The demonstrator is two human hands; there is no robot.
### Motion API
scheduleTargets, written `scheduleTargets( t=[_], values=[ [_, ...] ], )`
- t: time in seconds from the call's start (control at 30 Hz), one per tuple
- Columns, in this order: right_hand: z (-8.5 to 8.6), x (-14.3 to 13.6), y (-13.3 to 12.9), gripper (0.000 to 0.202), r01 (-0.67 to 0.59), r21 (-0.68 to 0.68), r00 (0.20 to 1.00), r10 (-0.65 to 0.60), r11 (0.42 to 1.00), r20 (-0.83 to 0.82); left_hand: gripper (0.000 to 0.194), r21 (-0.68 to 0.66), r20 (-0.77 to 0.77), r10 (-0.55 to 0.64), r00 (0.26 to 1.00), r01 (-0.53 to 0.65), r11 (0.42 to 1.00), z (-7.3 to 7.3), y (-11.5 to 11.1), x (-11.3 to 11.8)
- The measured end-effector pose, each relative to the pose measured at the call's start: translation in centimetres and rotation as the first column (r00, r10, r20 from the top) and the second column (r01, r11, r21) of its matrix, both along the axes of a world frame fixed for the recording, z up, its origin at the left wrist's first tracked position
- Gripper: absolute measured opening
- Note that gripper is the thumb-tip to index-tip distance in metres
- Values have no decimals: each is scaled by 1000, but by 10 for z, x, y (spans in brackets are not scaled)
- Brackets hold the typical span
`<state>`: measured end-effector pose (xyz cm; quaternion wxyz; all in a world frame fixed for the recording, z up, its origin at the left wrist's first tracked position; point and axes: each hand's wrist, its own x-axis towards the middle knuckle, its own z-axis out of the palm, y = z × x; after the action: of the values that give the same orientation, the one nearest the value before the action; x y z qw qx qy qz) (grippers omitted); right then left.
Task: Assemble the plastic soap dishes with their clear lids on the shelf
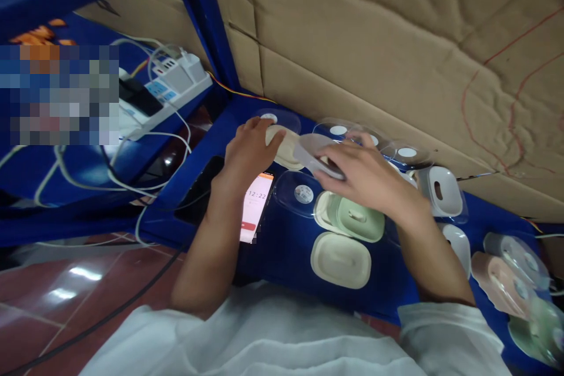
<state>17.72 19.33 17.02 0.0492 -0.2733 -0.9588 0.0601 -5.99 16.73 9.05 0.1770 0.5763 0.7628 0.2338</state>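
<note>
My right hand (352, 167) grips a translucent whitish container (314, 150) by its rim, tilted above the blue table (282, 264). My left hand (253, 150) reaches over a cream oval piece (288, 150), fingers apart, its fingertips near a clear lid (286, 120) with a round label. Another clear lid (293, 197) lies just below. Under my right hand is a green oval piece (360, 220) overlapping a cream one (325, 211). A separate cream oval lid (341, 259) lies nearer my body.
A lit phone (256, 208) lies beside my left forearm. White containers (443, 191) and pink ones (500, 282) stand right. Cardboard (374, 41) walls the far side. A power strip (176, 91) with cables sits left, beyond a blue frame post (205, 17).
</note>
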Motion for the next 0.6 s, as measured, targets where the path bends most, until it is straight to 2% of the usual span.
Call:
scheduleTargets(
  t=[0.07, 0.13, 0.2, 0.3, 0.4, 0.53, 0.6],
  values=[
    [8, 39, -21, 27, 93, 29, 995, -92, 995, -41, 51, 3, -36, -114, 993, 114, 993, -5, 0, 2],
    [7, 79, -38, 28, 236, 90, 971, -230, 968, -70, 52, 42, -41, -253, 967, 255, 966, -10, 1, 5],
    [-4, 117, -51, 31, 367, 172, 929, -353, 914, -109, 53, 77, -22, -378, 926, 378, 922, -12, 1, 10],
    [-30, 161, -64, 33, 490, 290, 871, -458, 822, -176, 52, 72, -11, -456, 890, 456, 887, -7, -2, 21],
    [-55, 184, -70, 33, 574, 349, 818, -523, 740, -238, 51, 79, -27, -483, 875, 483, 872, 9, -10, 35],
    [-77, 190, -75, 34, 714, 344, 699, -590, 611, -403, 46, 139, 18, -572, 820, 564, 814, 32, -30, 60],
    [-85, 187, -79, 35, 746, 284, 654, -581, 602, -484, 43, 159, 52, -596, 802, 582, 797, 35, -46, 74]
  ],
)
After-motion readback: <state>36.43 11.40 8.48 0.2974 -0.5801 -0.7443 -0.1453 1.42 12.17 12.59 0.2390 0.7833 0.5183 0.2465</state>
